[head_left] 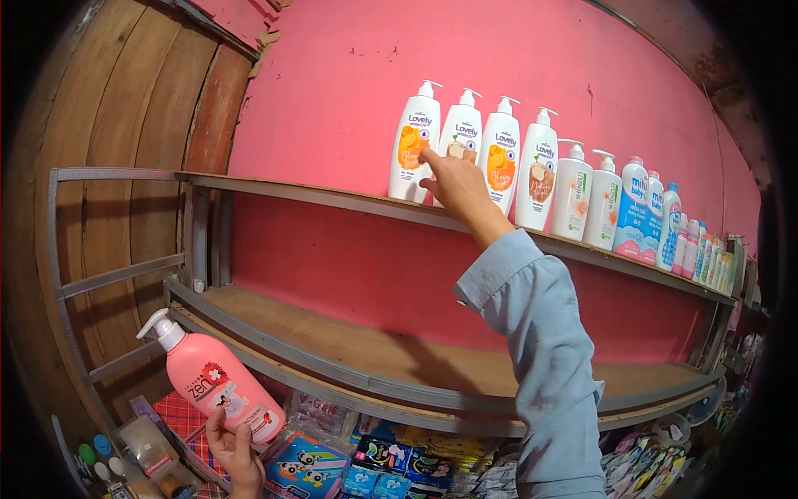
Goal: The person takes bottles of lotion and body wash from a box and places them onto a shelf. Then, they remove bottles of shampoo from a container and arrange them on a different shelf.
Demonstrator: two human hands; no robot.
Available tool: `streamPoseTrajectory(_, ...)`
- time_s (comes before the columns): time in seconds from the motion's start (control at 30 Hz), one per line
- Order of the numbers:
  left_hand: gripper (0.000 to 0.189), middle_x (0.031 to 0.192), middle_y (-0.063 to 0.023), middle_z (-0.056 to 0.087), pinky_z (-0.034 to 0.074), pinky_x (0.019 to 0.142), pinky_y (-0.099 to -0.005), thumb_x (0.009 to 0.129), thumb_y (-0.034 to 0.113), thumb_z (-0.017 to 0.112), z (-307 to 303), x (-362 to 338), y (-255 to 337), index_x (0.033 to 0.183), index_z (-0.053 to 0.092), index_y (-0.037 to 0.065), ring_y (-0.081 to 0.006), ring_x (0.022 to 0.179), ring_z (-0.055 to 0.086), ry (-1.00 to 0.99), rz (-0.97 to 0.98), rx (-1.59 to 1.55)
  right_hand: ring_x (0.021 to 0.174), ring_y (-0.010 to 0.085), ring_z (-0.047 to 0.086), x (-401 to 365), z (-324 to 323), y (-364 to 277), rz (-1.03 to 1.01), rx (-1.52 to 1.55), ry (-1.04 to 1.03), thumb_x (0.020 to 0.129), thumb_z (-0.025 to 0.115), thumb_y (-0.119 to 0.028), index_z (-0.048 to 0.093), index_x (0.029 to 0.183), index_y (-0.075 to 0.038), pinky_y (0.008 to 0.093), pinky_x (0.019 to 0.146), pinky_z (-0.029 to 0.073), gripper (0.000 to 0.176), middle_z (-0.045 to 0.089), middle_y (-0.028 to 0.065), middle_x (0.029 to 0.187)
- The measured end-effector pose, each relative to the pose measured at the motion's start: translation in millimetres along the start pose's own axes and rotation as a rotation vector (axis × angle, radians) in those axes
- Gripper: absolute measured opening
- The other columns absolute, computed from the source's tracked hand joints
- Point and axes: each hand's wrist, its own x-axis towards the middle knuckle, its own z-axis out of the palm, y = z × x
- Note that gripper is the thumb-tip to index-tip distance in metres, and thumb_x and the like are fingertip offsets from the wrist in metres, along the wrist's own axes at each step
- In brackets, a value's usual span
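My left hand (233,453) holds a pink pump bottle (224,387) labelled "zen" low at the left, tilted, with its white pump pointing up and left. My right hand (457,183) reaches up to the upper shelf, thumb and index finger apart. Its fingertips are at the right edge of the leftmost white "Lovely" lotion bottle (411,145); contact is hard to confirm. Behind this hand, the second lotion bottle (464,125) is partly hidden. Two more lotion bottles (501,158) stand upright just to the right.
Along the upper shelf (316,196) stand white "Shinzui" pump bottles (572,195), "mitu baby" bottles (633,208) and several smaller bottles. A lower wooden shelf (332,328) runs beneath. Packaged goods (386,457) lie below it. A metal frame (125,274) and plank wall (108,108) border the left.
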Motion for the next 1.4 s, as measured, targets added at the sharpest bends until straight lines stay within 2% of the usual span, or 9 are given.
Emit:
streamPoseTrajectory(0.07,0.049,0.129,-0.0119,0.047,0.037,0.104,-0.0365,0.083,-0.002,0.063,7,4,2,0.128,0.044,0.003,-0.0218,0.119,0.048,0.02,-0.015,-0.038,0.077,0.0304,0.065,-11,-9,8,-0.017,0.013,0.089,0.076,0.073,-0.02,0.059,0.089,-0.009,0.0434,0.061,0.048,0.022,0.065,0.0118,0.075)
streamPoseTrajectory(0.17,0.049,0.129,-0.0106,0.047,0.038,0.103,-0.0353,0.083,-0.001,0.065,15,19,5,0.128,0.044,0.003,-0.0204,0.119,0.047,-0.056,-0.015,0.004,0.076,0.0304,0.065,-27,-34,21,0.143,0.08,-0.133,0.077,0.072,-0.021,0.06,0.086,-0.008,0.044,0.062,0.048,0.02,0.066,0.0111,0.075)
streamPoseTrajectory(0.4,0.044,0.131,-0.0106,0.049,0.036,0.102,-0.0331,0.085,0.0,0.061,79,90,14,0.127,0.047,0.004,-0.0187,0.119,0.047,-0.277,0.154,0.113,0.078,0.0314,0.065,-61,-38,72,0.266,0.108,-0.184,0.079,0.069,-0.023,0.062,0.087,-0.008,0.0424,0.067,0.049,0.019,0.067,0.0136,0.079)
streamPoseTrajectory(0.6,0.046,0.135,-0.0091,0.046,0.038,0.102,-0.0322,0.088,0.003,0.059,142,104,20,0.132,0.045,0.006,-0.0176,0.121,0.047,-0.361,0.101,-0.079,0.088,0.0296,0.064,-52,-26,90,0.341,0.226,-0.269,0.081,0.066,-0.024,0.062,0.09,-0.009,0.0425,0.071,0.049,0.018,0.067,0.0107,0.088)
streamPoseTrajectory(0.8,0.049,0.136,-0.0093,0.045,0.042,0.102,-0.0329,0.089,0.001,0.056,170,125,21,0.135,0.041,0.006,-0.0178,0.122,0.048,-0.487,0.074,-0.039,0.083,0.0308,0.064,-55,-24,88,0.283,0.166,-0.265,0.083,0.064,-0.024,0.061,0.09,-0.007,0.0432,0.068,0.048,0.018,0.067,0.0117,0.085)
streamPoseTrajectory(0.97,0.037,0.124,-0.0075,0.051,0.042,0.099,-0.0332,0.088,0.003,0.06,215,164,27,0.123,0.048,0.005,-0.0177,0.117,0.05,-0.546,0.113,-0.03,0.072,0.0323,0.064,-64,-43,65,0.238,0.206,-0.015,0.086,0.062,-0.028,0.057,0.087,-0.008,0.0434,0.06,0.048,0.021,0.065,0.0115,0.075)
streamPoseTrajectory(1.1,0.027,0.109,-0.0049,0.052,0.049,0.085,-0.0284,0.085,0.002,0.063,262,243,4,0.108,0.05,0.01,-0.0141,0.1,0.055,-0.535,0.285,0.071,0.07,0.0303,0.063,-63,-55,50,0.177,0.283,0.073,0.086,0.062,-0.027,0.057,0.087,-0.008,0.0419,0.058,0.047,0.019,0.065,0.0101,0.074)
streamPoseTrajectory(1.23,0.028,0.099,-0.0033,0.053,0.05,0.076,-0.0264,0.082,0.001,0.066,308,299,-3,0.102,0.051,0.012,-0.0129,0.089,0.056,-0.561,0.124,-0.025,0.069,0.0287,0.063,-74,-64,53,0.132,0.29,0.066,0.086,0.063,-0.025,0.057,0.087,-0.009,0.0407,0.057,0.047,0.017,0.064,0.0087,0.073)
streamPoseTrajectory(1.4,0.027,0.092,-0.0026,0.054,0.053,0.07,-0.0282,0.079,-0.002,0.067,315,339,-43,0.092,0.049,0.012,-0.0136,0.085,0.058,-0.614,-0.015,0.111,0.067,0.0262,0.062,-101,-80,69,0.099,0.227,0.023,0.086,0.063,-0.023,0.056,0.087,-0.009,0.0393,0.057,0.047,0.016,0.063,0.0075,0.073)
